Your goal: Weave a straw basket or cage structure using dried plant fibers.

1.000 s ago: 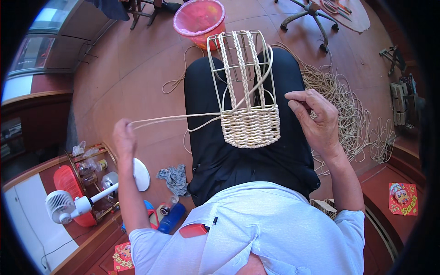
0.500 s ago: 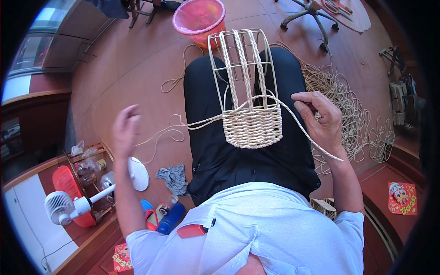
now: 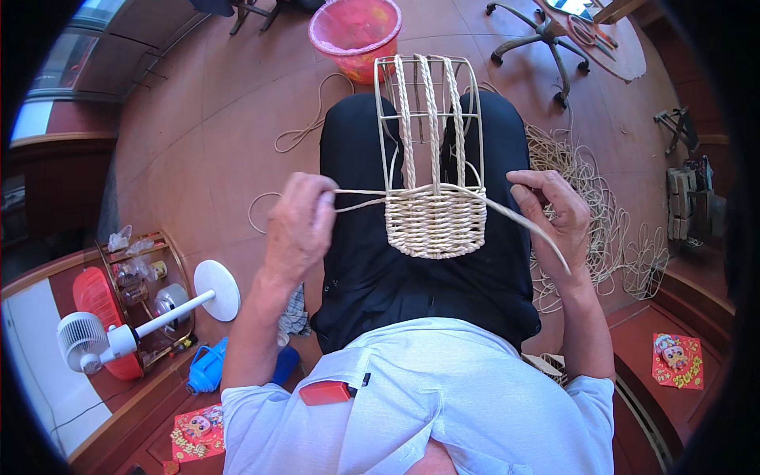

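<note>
A small basket (image 3: pixel 435 224) of pale cord stands between my thighs. Its near part is woven tight, while thin rods and three twisted cord strips (image 3: pixel 429 119) of its frame run bare toward the far end. Left of it, my left hand (image 3: pixel 301 224) is closed, pinching the pale cord (image 3: pixel 358 192) that comes out of the weave's upper edge. My right hand (image 3: pixel 560 214) hovers at the right, thumb and fingers curved and apart. The loose cord end (image 3: pixel 529 224), smeared by motion, slants past its thumb; no grip on it shows.
A heap of loose cord (image 3: pixel 590 198) lies on the floor at right. A red bucket (image 3: pixel 356 55) stands beyond my knees. Far right are a wheeled chair base (image 3: pixel 546 36) and scissors (image 3: pixel 584 32) on a board. A white fan (image 3: pixel 170 317) stands at left, near a blue bottle (image 3: pixel 207 366).
My left hand has come in rightward to the basket, drawing the cord taut. At the weave's upper edge the raised loop of cord now lies flatter. My right hand has barely moved.
</note>
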`<state>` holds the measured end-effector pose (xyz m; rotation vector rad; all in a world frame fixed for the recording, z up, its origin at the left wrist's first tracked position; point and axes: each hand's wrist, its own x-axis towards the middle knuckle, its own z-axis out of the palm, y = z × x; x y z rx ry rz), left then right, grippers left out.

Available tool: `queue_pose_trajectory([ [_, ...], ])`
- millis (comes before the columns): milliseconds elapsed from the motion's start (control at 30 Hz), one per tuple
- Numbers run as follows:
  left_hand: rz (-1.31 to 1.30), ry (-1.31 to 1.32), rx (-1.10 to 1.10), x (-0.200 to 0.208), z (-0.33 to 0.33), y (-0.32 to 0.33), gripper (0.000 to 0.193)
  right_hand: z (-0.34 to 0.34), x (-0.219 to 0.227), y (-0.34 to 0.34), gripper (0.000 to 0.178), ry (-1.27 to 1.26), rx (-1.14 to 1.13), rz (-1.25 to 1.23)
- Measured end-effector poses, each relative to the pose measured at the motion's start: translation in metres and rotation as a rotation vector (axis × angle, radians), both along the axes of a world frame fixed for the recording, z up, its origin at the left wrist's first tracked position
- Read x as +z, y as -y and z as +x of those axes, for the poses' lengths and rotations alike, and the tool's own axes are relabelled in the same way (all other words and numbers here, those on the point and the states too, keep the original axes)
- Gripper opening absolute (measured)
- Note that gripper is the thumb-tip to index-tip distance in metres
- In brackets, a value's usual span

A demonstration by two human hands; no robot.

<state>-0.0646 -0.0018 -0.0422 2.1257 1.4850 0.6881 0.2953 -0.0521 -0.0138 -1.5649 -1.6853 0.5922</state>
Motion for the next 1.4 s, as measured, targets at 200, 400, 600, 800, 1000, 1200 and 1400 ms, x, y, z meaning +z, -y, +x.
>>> queue_pose_trajectory([
  [200,0.136,-0.616,0.428,-0.027,-0.162,-0.036,0.013,0.008,0.000,0.002,0.014,-0.030,-0.017,0.005],
  [400,0.122,-0.608,0.324,-0.017,-0.180,-0.027,0.033,-0.006,0.007,0.001,0.016,-0.005,0.024,0.062],
  [600,0.103,0.028,-0.175,0.010,0.036,0.018,0.024,-0.042,0.008,-0.006,0.021,0.072,0.182,0.263],
  [800,0.151,0.021,-0.098,-0.012,0.045,0.014,0.013,-0.066,-0.006,-0.007,0.021,0.121,0.235,0.289],
  [1000,0.028,0.162,-0.073,-0.002,0.034,0.012,0.009,-0.078,-0.010,-0.009,0.022,0.182,0.233,0.268],
  [1200,0.127,0.070,-0.121,0.016,0.031,0.004,0.008,-0.085,-0.007,-0.008,0.022,0.263,0.200,0.237],
  [1400,0.133,0.081,-0.190,0.041,0.038,0.001,0.009,-0.085,-0.008,-0.009,0.019,0.246,0.198,0.239],
])
